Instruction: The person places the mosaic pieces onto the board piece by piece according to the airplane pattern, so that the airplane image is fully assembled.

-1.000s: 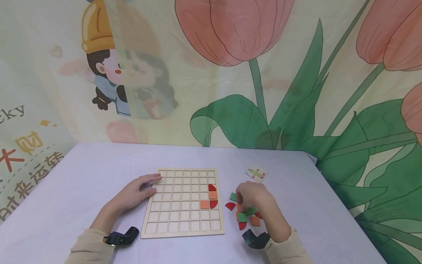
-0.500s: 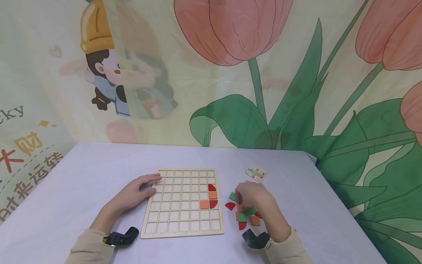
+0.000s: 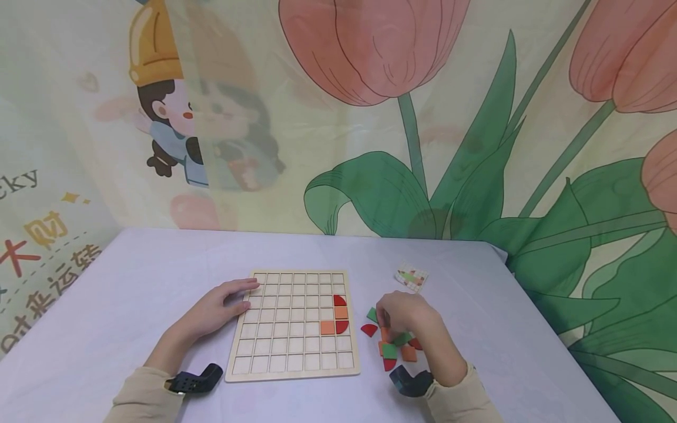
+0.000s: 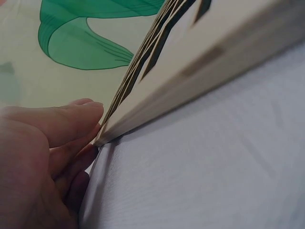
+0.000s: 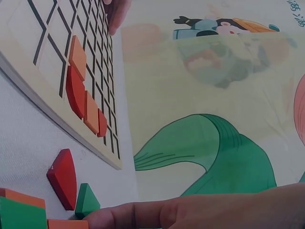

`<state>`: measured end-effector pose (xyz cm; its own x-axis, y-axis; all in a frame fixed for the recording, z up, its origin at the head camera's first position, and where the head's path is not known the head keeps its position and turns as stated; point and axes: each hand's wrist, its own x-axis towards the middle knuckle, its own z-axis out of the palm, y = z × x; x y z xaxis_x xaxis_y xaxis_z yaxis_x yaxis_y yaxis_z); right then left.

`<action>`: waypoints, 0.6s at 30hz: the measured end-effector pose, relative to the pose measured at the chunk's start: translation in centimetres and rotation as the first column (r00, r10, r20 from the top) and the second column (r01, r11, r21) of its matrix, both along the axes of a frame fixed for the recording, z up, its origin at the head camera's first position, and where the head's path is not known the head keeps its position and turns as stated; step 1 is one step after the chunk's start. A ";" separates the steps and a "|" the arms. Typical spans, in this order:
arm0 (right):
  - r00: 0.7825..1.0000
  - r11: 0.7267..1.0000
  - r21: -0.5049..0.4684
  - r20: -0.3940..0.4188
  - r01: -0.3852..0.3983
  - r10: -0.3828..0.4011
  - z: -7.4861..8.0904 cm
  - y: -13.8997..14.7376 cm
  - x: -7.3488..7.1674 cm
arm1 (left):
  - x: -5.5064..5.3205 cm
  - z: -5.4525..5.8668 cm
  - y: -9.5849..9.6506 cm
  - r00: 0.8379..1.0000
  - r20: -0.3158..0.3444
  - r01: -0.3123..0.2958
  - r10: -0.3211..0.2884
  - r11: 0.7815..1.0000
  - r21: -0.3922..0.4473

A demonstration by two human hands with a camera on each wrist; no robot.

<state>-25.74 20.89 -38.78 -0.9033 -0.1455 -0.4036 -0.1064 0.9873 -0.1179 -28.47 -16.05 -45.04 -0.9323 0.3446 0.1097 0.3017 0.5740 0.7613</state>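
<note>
A wooden grid board point(image 3: 292, 376) lies on the white table. In its right-hand cells sit two red quarter-round tiles point(image 3: 342, 326) and two orange square tiles point(image 3: 328, 327). My left hand point(image 3: 214, 306) rests against the board's left edge, fingers fairly straight; the left wrist view shows its fingertips at the board's rim point(image 4: 143, 107). To the right of the board, my right hand point(image 3: 407, 312) reaches down into a loose pile, its curled fingers pinching an orange square tile point(image 3: 384, 335). Its fingertip touches that tile point(image 5: 66, 224) in the right wrist view. The palm hides part of the pile.
Around the right hand lie a red quarter-round tile point(image 3: 369, 330), green tiles point(image 3: 389, 351) and another orange square point(image 3: 409, 353). A small pattern card point(image 3: 411, 277) lies beyond them. Behind the table hangs a printed cloth point(image 3: 359, 194).
The green, orange and red tiles just below the right fingers have shifted slightly toward the person and to the right. The left hand and the board stay put.
</note>
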 end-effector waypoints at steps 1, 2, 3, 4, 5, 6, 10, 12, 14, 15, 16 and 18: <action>1.000 1.000 -0.006 0.002 0.002 -0.002 0.0 0.0 0.0 | 0.0 0.0 0.0 1.000 0.000 0.000 0.000 1.000 0.000; 1.000 1.000 -0.009 0.003 0.002 -0.002 0.0 0.0 0.0 | 0.0 0.0 0.0 1.000 0.000 0.001 -0.001 1.000 0.000; 1.000 1.000 -0.016 0.003 0.004 -0.004 0.0 0.0 0.0 | 0.0 0.0 0.0 1.000 0.000 0.001 -0.001 1.000 0.000; 1.000 1.000 -0.021 0.002 0.006 -0.006 0.0 0.0 0.0 | 0.0 0.0 0.0 1.000 0.002 0.000 0.000 1.000 0.000; 1.000 1.000 -0.028 0.002 0.008 -0.008 0.0 0.0 0.1 | 0.0 -0.1 0.0 1.000 0.005 0.000 0.000 1.000 0.000; 1.000 0.999 -0.034 0.000 0.011 -0.011 0.1 0.0 0.1 | 0.0 -0.1 0.0 1.000 0.004 0.001 -0.001 1.000 -0.002; 1.000 0.998 -0.062 -0.004 0.016 -0.017 0.2 0.0 0.2 | -0.1 -0.1 0.0 1.000 0.017 -0.005 0.005 1.000 -0.001; 1.000 0.997 -0.075 -0.002 0.015 -0.016 0.2 0.0 0.2 | -0.1 -0.2 0.0 1.000 0.016 -0.002 0.002 1.000 -0.002; 1.000 0.996 -0.083 0.001 0.012 -0.012 0.2 0.1 0.1 | -0.1 -0.3 0.0 1.000 0.022 -0.004 0.004 1.000 0.001; 1.000 0.996 -0.086 0.001 0.008 -0.008 0.1 0.1 0.1 | -0.2 -0.3 0.0 1.000 0.023 -0.003 0.003 1.000 0.002; 1.000 0.996 -0.088 -0.003 0.000 -0.001 0.1 0.1 0.1 | -0.2 -0.3 0.0 1.000 0.024 -0.004 0.004 1.000 0.001; 1.000 0.996 -0.092 -0.007 -0.011 0.010 0.1 0.2 0.0 | -0.2 -0.4 -0.1 0.999 0.031 -0.008 0.008 1.000 0.003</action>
<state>-25.77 21.06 -38.66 -0.9039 -0.1912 -0.3827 -0.1177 0.9712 -0.2073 -28.66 -16.12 -45.39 -0.9380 0.3368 0.0819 0.2734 0.5736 0.7722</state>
